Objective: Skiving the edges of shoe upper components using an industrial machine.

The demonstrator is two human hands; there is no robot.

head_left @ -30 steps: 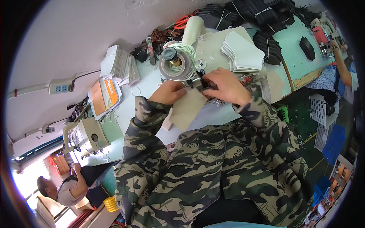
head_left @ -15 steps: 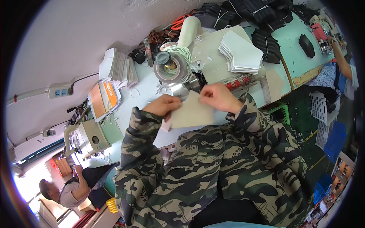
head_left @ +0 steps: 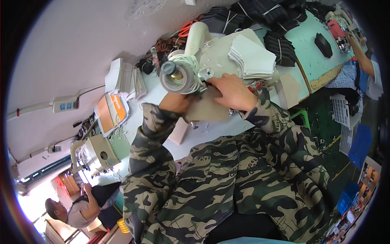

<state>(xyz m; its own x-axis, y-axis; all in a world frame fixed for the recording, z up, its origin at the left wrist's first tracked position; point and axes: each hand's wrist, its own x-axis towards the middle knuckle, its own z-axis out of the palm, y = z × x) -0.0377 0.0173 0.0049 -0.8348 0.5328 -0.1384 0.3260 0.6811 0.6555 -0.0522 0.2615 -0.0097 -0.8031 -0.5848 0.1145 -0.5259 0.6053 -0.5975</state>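
Note:
A beige fabric piece [head_left: 211, 109] lies flat on the white table under a sewing machine head [head_left: 180, 76] wrapped in pale cord. My right hand [head_left: 230, 91] presses flat on the piece's right side, fingers pointing at the needle area. My left hand [head_left: 175, 103] rests on the piece's left edge, partly hidden behind the machine head. Both arms wear camouflage sleeves.
A stack of white cut pieces [head_left: 252, 59] lies right of the machine, black pieces [head_left: 280, 46] beyond it. A white roll [head_left: 195, 36] stands behind. Another sewing machine [head_left: 95, 152] and a seated person [head_left: 77, 207] are at lower left; another person [head_left: 363, 61] works far right.
The view has shifted closer to the machine. My hands have slid the beige piece up under the machine head, the right hand moving forward toward the needle.

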